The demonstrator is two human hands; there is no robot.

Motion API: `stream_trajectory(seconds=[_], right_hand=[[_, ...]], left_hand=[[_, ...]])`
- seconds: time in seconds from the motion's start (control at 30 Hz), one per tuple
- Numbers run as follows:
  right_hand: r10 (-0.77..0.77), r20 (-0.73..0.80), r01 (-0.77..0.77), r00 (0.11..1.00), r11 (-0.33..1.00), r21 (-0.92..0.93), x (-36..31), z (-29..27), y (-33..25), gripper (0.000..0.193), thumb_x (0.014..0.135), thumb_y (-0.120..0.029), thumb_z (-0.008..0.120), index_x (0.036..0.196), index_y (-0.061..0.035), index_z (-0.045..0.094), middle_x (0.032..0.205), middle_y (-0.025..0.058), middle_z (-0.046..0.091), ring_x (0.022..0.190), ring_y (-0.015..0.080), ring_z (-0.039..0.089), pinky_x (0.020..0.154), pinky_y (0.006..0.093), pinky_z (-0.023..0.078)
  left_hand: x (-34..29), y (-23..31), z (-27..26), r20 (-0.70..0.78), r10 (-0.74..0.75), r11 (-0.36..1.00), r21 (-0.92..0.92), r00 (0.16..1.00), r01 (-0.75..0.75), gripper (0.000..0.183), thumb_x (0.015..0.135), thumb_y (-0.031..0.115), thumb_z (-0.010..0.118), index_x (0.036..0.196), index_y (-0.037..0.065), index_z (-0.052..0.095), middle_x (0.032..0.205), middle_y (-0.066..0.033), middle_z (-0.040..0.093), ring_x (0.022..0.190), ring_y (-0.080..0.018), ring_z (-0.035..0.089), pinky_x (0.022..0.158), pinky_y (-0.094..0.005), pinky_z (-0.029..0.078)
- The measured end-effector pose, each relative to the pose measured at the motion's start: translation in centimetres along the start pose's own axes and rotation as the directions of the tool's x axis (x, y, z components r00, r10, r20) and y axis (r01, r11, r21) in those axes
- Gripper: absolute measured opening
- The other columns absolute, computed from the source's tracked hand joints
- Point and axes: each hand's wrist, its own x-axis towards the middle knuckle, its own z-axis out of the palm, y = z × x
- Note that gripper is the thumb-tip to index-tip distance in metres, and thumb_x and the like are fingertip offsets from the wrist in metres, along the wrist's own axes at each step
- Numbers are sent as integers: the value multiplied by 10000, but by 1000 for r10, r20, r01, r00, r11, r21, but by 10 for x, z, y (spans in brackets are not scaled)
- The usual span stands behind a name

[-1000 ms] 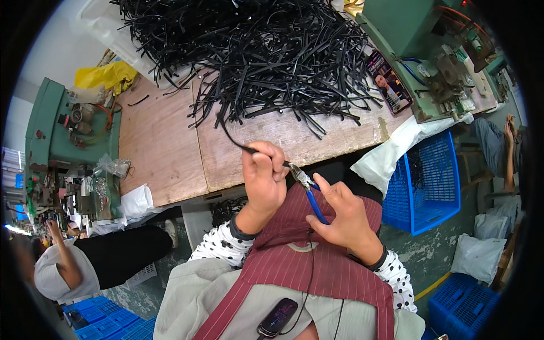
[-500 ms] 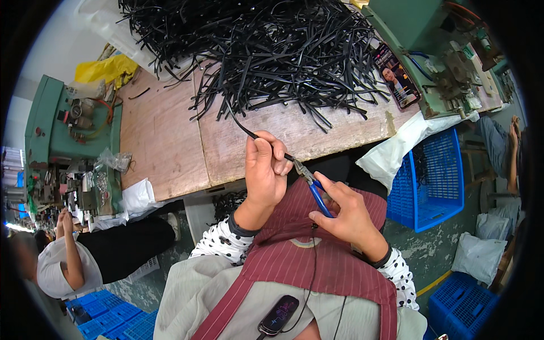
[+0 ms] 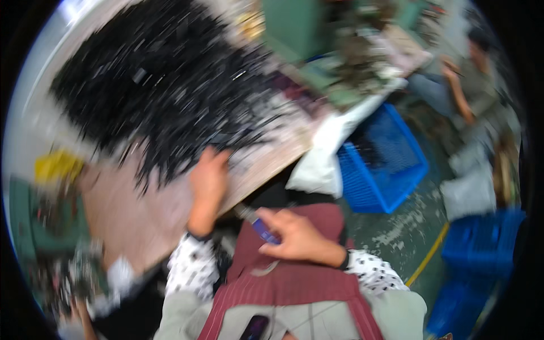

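Note:
My right hand point(image 3: 300, 235) is closed around the blue handles of a pair of pliers point(image 3: 264, 231), held over the maroon apron with the jaws pointing up and left. Beyond the table's near edge, my left hand point(image 3: 209, 178) reaches to the front of a large pile of long thin black strips point(image 3: 164, 85). Its fingers are smeared by motion, so whether they hold a strip does not show. The pile spreads over the pale wooden table point(image 3: 127, 212).
Green machines stand at the right point(image 3: 292, 28) and left point(image 3: 48, 218). A white sheet point(image 3: 320, 164) hangs off the table beside a blue crate point(image 3: 388, 175). More blue crates point(image 3: 481, 243) stand far right. One person point(image 3: 479, 73) sits at the upper right.
My left hand has left the pliers' jaws and moved forward to the pile; the strip it held there no longer shows. The pliers stay in my right hand. The view has swung right.

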Motion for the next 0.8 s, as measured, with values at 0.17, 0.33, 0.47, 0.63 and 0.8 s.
stream_trajectory(seconds=[0.17,0.33,0.47,0.63,0.8], right_hand=[[17,124,-21,992,999,32,12,1,15,747,719,-390,717,1358,-101,460,894,155,580,812,343,609,716,415,513],[68,152,-83,986,992,90,-1,-2,11,771,709,-382,713,1374,-89,455,918,183,582,828,369,604,732,439,489],[89,159,-88,983,996,-14,0,-3,14,798,728,-402,699,1410,-105,408,973,170,568,877,363,603,746,434,504],[-12,49,8,999,997,81,2,21,29,796,708,-360,729,1394,-96,422,934,150,569,832,338,599,699,414,501],[141,134,-167,981,963,210,25,43,55,749,687,-394,751,1330,-107,494,911,156,594,818,304,618,730,393,506]], left_hand=[[3,-57,35,50,-4,999,-37,999,6,162,790,184,691,924,96,667,821,-159,604,771,-365,594,665,-450,472],[22,-44,0,-156,-259,929,-311,953,201,149,839,68,624,913,20,505,743,-150,526,666,-338,523,633,-388,430],[16,-46,-24,-186,-216,938,-311,959,151,450,887,-6,532,1303,42,365,808,-160,551,718,-344,548,680,-395,439],[-41,-30,-22,-148,-335,827,-519,930,215,312,980,138,471,1236,-31,531,890,-87,590,764,-193,543,720,-297,460],[-84,-43,5,-260,-332,910,-340,907,236,312,1008,226,444,1084,-47,574,808,-83,563,745,-188,536,710,-307,450]])
